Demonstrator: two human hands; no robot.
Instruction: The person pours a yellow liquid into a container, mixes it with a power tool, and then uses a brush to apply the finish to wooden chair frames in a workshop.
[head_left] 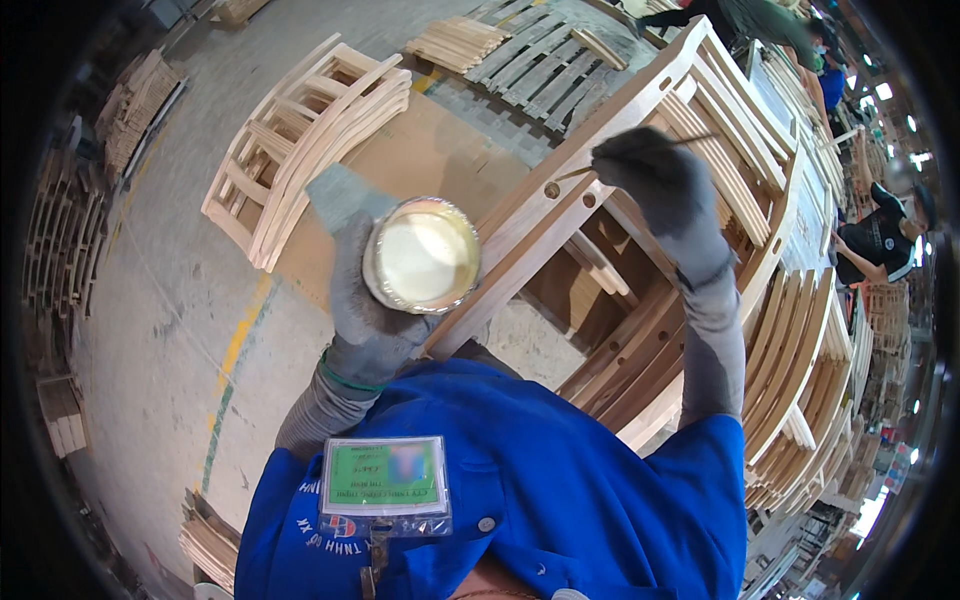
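My left hand (362, 305), in a grey glove, is closed around a round tub (473, 262) of pale cream liquid with a shiny, crinkled rim. A flat grey-blue piece (343, 195) sticks out beyond the tub beside that hand; whether it is held cannot be made out. In my gloved right hand (660, 185), a thin stick or slim brush (574, 174) is pinched. Its tip points at a round hole (552, 190) in a pale wooden rail (500, 255), close to it or touching. Another hole (589, 201) shows next to it.
Wooden frames (700, 110) stand stacked on my right, with more curved frames (800, 350) nearer. Further left, a frame stack (310, 145) rests on a cardboard sheet (440, 150). Beyond lies a slatted pallet (545, 75). Another person (880, 235) is at the far right.
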